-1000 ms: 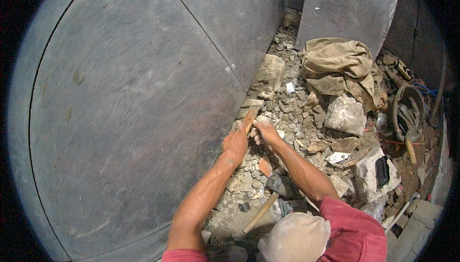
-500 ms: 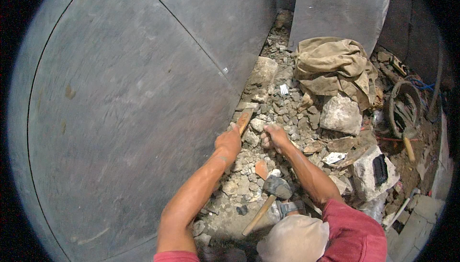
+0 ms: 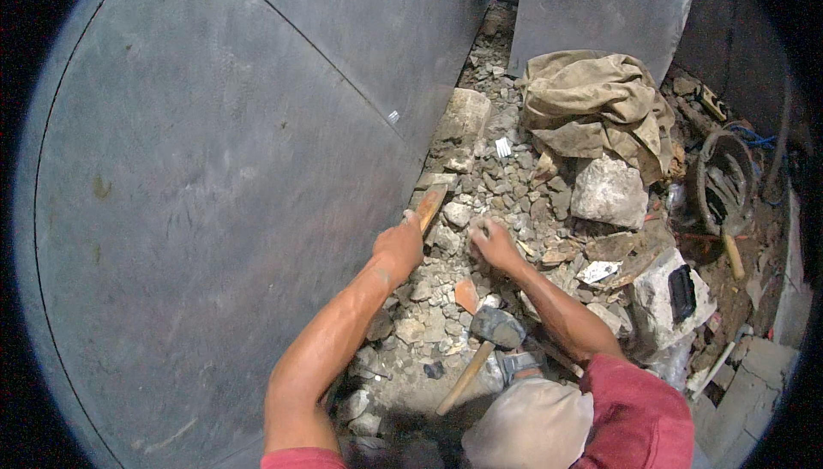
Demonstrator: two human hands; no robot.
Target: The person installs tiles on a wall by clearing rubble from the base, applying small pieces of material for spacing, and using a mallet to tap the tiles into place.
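My left hand (image 3: 399,246) grips a flat, orange-brown bar (image 3: 431,205), greyish along its edges, lying slanted beside the foot of the large grey panel (image 3: 206,195). My right hand (image 3: 492,239) is just to the right, apart from the bar, its fingers curled over broken stones (image 3: 458,213); whether they hold anything is hard to make out. Below my hands rests a hammer (image 3: 495,329) with a dark blocky head and pale wooden handle, near a small orange shard (image 3: 465,296).
A grey slab (image 3: 600,2) leans at the back, behind a crumpled beige cloth (image 3: 591,96). To the right are pale rocks (image 3: 607,190), a chunk with a black insert (image 3: 664,306), a worn bucket (image 3: 724,186), blue wire and a white pipe (image 3: 720,366).
My right hand has come away from the bar, rightward. My left hand, still on the bar, has shifted slightly left. The whole view has moved a little.
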